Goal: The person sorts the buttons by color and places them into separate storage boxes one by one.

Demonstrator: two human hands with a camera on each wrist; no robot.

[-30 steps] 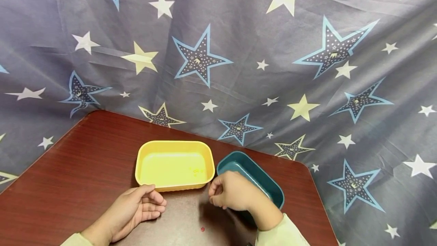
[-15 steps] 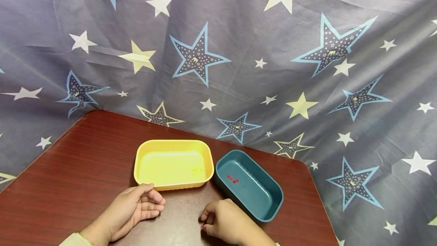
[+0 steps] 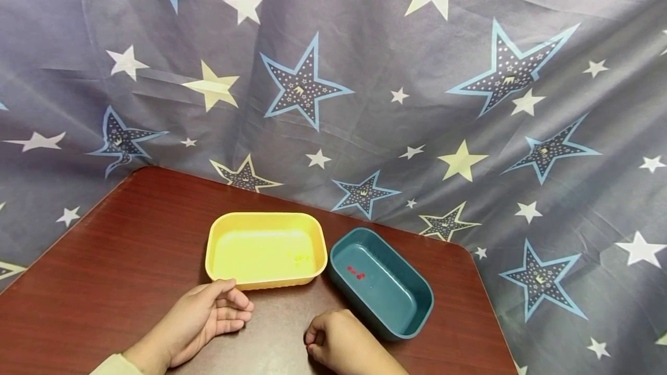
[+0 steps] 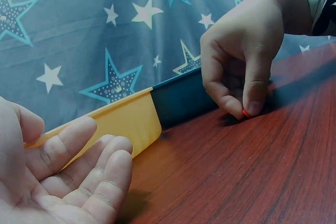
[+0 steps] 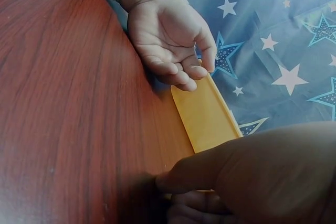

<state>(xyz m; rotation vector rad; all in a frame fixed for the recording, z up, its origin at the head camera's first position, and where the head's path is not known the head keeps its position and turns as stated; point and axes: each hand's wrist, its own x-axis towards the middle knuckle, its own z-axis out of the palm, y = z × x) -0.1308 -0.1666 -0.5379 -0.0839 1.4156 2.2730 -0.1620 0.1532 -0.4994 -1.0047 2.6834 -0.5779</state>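
Note:
My right hand [image 3: 346,340] is low at the table in front of the teal bin [image 3: 396,300]. In the left wrist view its thumb and index finger pinch a small red bead-like piece [image 4: 245,113] right at the tabletop. Several red pieces [image 3: 356,272] lie inside the teal bin. My left hand [image 3: 208,320] has relaxed fingers, palm turned inward, its thumb at the near rim of the yellow bin [image 3: 266,285]. Small yellow pieces [image 3: 299,258] lie in that bin's right part. The right wrist view shows the left hand [image 4: 79,177] loosely bent, with nothing in it.
The reddish-brown wooden table [image 3: 130,236] has rounded far corners. A grey curtain with stars [image 3: 365,45] hangs right behind it. The two bins stand side by side, the teal one set at an angle.
My right hand has come from over the teal bin down to the tabletop and taken hold of the red piece lying there. The left hand has stayed at the yellow bin.

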